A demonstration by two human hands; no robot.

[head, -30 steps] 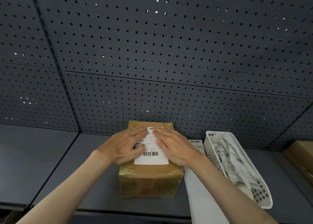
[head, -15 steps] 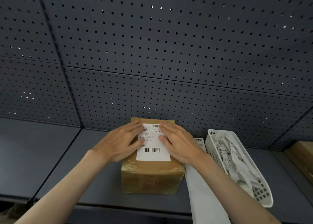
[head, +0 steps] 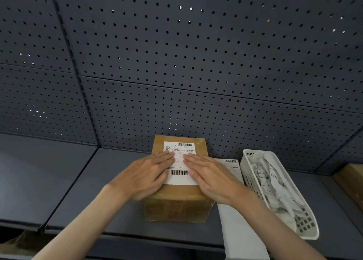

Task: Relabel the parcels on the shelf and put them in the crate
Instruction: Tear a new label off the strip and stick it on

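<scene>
My left hand (head: 145,173) and right hand (head: 213,178) lie flat, fingers straight, pressing the label (head: 179,162) on one box (head: 176,199). The box sits on the shelf (head: 59,181) at 6 o'clock, near the wall. I think I should rub hard out to the edges so no corner lifts. At 3 o'clock I see one white basket (head: 279,193) of paper strips. I see no crate.
</scene>
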